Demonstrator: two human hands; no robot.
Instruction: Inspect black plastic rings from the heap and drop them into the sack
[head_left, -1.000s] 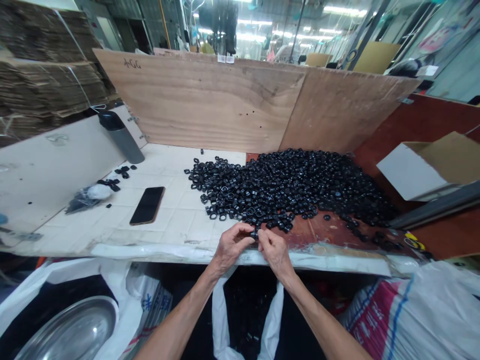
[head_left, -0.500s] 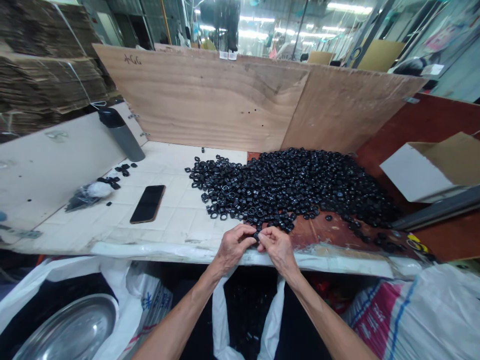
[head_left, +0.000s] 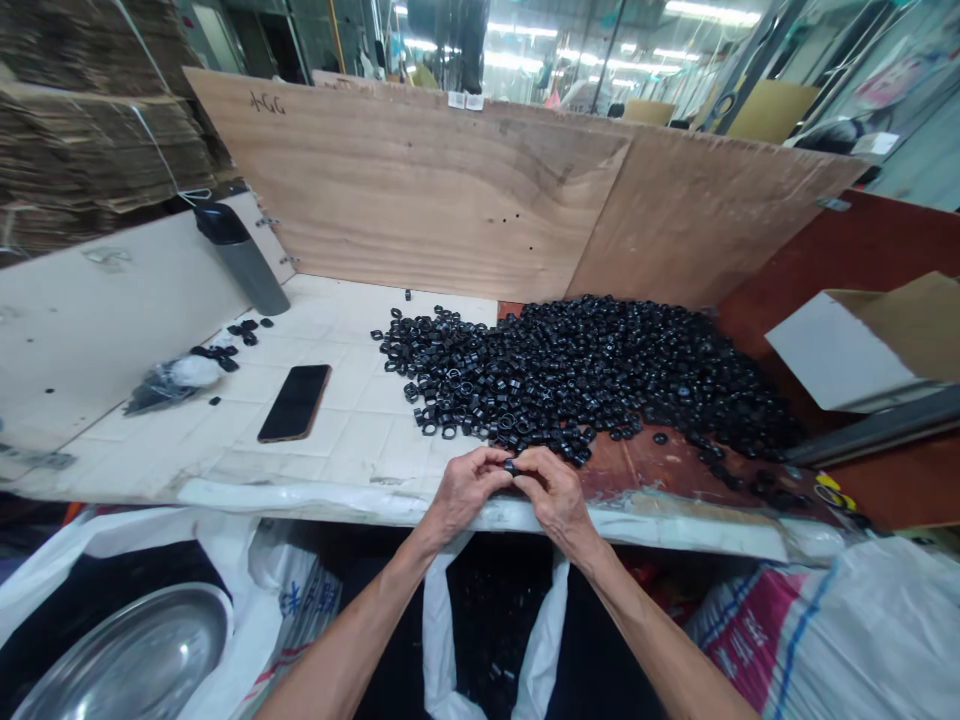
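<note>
Between my two hands, close to the table's front edge, is a small black ring-like part [head_left: 510,467]. My left hand [head_left: 466,488] pinches it from the left with thumb and forefinger. From the other side my right hand [head_left: 553,495] has its thumb and fingertips closed on the same part. Fingers cover most of its shape. Just beyond the hands spreads a large pile of black ring-like parts [head_left: 600,370]. Below, an open white bag [head_left: 442,640] hangs under the table edge with dark pieces inside.
A phone [head_left: 295,403], a grey bottle [head_left: 253,268] and a plastic bag of black pieces [head_left: 169,385] occupy the left side. Wooden boards [head_left: 420,190] wall the back. An open carton [head_left: 836,350] stands right. A metal basin [head_left: 142,655] sits lower left, a printed sack [head_left: 840,620] lower right.
My right hand's fingers have shifted around the small black part and now bend over it more. Both hands stay at the same spot by the edge. The view has tilted slightly.
</note>
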